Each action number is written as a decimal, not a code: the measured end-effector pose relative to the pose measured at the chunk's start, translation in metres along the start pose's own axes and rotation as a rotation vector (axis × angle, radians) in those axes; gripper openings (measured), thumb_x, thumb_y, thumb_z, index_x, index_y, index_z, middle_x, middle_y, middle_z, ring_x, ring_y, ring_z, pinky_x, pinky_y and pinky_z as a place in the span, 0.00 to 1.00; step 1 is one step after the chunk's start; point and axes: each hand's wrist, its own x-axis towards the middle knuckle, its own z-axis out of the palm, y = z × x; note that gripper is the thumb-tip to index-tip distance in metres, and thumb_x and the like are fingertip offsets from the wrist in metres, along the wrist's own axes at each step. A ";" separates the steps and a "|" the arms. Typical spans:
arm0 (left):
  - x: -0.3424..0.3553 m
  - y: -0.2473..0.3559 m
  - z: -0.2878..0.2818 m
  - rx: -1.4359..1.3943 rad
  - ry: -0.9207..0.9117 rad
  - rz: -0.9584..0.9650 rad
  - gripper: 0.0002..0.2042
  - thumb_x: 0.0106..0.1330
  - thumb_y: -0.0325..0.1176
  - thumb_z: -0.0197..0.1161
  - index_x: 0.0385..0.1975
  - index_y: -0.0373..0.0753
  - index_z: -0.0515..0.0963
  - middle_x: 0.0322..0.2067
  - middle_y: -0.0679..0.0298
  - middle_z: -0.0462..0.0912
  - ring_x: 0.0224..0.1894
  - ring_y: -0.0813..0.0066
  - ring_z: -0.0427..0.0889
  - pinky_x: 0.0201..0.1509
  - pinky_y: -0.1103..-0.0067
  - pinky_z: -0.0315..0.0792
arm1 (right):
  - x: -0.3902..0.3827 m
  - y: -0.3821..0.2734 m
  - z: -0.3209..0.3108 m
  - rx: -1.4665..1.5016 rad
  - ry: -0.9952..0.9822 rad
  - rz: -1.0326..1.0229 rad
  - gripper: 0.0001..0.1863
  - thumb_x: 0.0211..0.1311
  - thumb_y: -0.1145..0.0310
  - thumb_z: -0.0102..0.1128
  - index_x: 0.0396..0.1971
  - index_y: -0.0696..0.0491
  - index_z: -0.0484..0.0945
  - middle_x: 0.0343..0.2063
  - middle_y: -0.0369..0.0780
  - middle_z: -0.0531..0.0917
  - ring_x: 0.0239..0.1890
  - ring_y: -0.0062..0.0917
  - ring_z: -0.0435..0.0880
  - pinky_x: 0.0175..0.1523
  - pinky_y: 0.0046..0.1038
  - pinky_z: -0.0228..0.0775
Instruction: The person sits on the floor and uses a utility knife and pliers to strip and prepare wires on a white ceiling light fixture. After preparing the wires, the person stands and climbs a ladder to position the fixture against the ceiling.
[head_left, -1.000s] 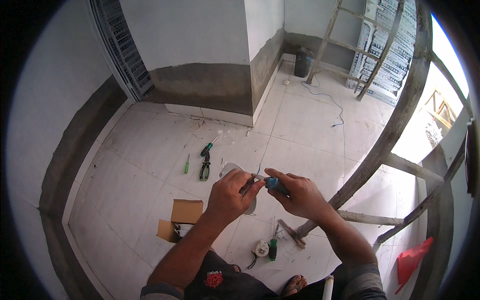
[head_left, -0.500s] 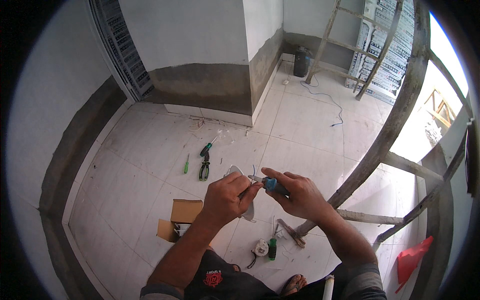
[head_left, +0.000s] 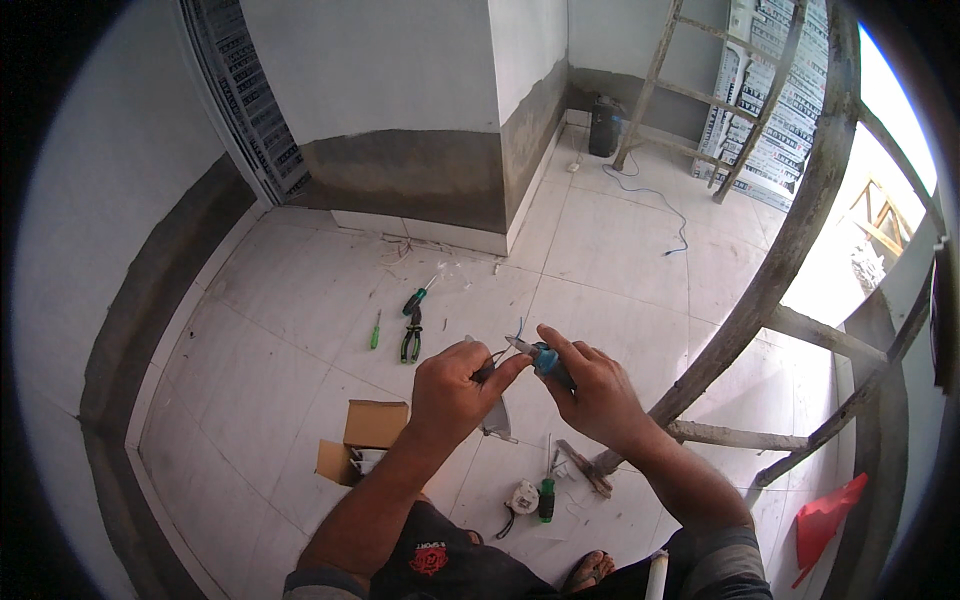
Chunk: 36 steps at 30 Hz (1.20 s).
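Both my hands are together over the floor, working at thin wires. My left hand (head_left: 448,388) is closed around a pale, rounded fixture (head_left: 497,418) and its wires, most of it hidden behind the fingers. A thin blue wire (head_left: 520,327) sticks up past the fingertips. In my right hand (head_left: 597,388) are what look like blue-handled pliers (head_left: 547,362), their metal tip at the wires beside my left thumb. Whether the jaws are closed on a wire is too small to tell.
Black-and-green pliers (head_left: 411,335), two screwdrivers and an open cardboard box (head_left: 375,424) lie on the tiles. Near my feet are a tape measure (head_left: 521,497) and a green screwdriver (head_left: 546,499). A wooden ladder (head_left: 775,255) rises on the right, near a red cloth (head_left: 827,520).
The pliers' tip has shifted slightly right and up, and my left thumb has stretched toward it. The fixture has tilted, showing less above my left hand.
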 end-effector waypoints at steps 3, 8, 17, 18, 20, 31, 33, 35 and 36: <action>0.001 0.000 -0.004 -0.007 -0.008 -0.012 0.25 0.62 0.46 0.74 0.15 0.37 0.68 0.14 0.61 0.66 0.14 0.65 0.64 0.20 0.69 0.59 | 0.001 0.002 0.006 0.070 -0.016 0.014 0.27 0.66 0.68 0.62 0.64 0.53 0.69 0.40 0.51 0.83 0.40 0.44 0.85 0.42 0.44 0.77; -0.007 -0.002 -0.011 -0.034 -0.049 -0.108 0.24 0.61 0.44 0.75 0.16 0.36 0.68 0.15 0.63 0.70 0.15 0.72 0.66 0.20 0.72 0.62 | 0.026 0.044 0.004 0.392 -0.037 0.583 0.15 0.71 0.64 0.58 0.50 0.57 0.77 0.30 0.44 0.84 0.30 0.28 0.84 0.37 0.33 0.76; -0.013 0.006 -0.001 -0.711 -0.102 -0.336 0.03 0.66 0.24 0.60 0.35 0.32 0.79 0.27 0.68 0.83 0.26 0.84 0.79 0.32 0.82 0.77 | 0.018 0.008 -0.017 0.807 -0.040 0.390 0.15 0.61 0.66 0.69 0.44 0.60 0.83 0.33 0.39 0.86 0.35 0.21 0.84 0.44 0.27 0.76; -0.010 0.009 -0.004 -0.749 -0.151 -0.379 0.04 0.67 0.25 0.60 0.36 0.32 0.79 0.28 0.67 0.83 0.27 0.84 0.80 0.33 0.82 0.77 | 0.018 0.005 -0.019 0.847 -0.052 0.377 0.16 0.61 0.66 0.70 0.44 0.60 0.83 0.34 0.40 0.87 0.37 0.21 0.84 0.45 0.27 0.76; -0.009 0.010 -0.004 -0.761 -0.224 -0.426 0.05 0.68 0.25 0.59 0.38 0.31 0.80 0.29 0.66 0.84 0.28 0.83 0.82 0.34 0.82 0.77 | 0.018 0.002 -0.020 0.821 -0.059 0.323 0.15 0.61 0.69 0.71 0.45 0.59 0.84 0.38 0.40 0.87 0.40 0.21 0.83 0.49 0.27 0.75; -0.009 0.006 -0.001 -0.689 -0.226 -0.448 0.10 0.73 0.33 0.62 0.39 0.32 0.82 0.27 0.65 0.85 0.25 0.85 0.79 0.28 0.83 0.74 | 0.016 -0.008 -0.013 0.761 -0.046 0.282 0.10 0.61 0.70 0.71 0.39 0.57 0.82 0.32 0.35 0.85 0.35 0.17 0.82 0.42 0.24 0.74; -0.006 0.007 -0.003 -0.762 -0.168 -0.517 0.10 0.73 0.34 0.61 0.39 0.32 0.83 0.27 0.65 0.85 0.24 0.85 0.79 0.28 0.83 0.74 | 0.010 -0.014 -0.018 0.758 -0.123 0.281 0.10 0.62 0.68 0.70 0.39 0.57 0.81 0.32 0.36 0.85 0.36 0.18 0.82 0.44 0.26 0.75; -0.006 0.005 -0.006 -0.770 -0.148 -0.550 0.11 0.73 0.35 0.61 0.40 0.32 0.83 0.27 0.65 0.86 0.25 0.85 0.79 0.28 0.83 0.74 | 0.005 -0.019 -0.021 0.798 -0.220 0.239 0.11 0.64 0.66 0.69 0.41 0.57 0.81 0.32 0.36 0.85 0.35 0.18 0.82 0.42 0.26 0.76; -0.007 0.002 -0.008 -0.741 -0.156 -0.549 0.11 0.74 0.35 0.61 0.41 0.33 0.84 0.28 0.65 0.86 0.25 0.86 0.79 0.29 0.83 0.75 | 0.005 -0.016 -0.021 0.759 -0.216 0.244 0.11 0.64 0.67 0.69 0.41 0.57 0.82 0.31 0.36 0.85 0.33 0.18 0.82 0.39 0.25 0.75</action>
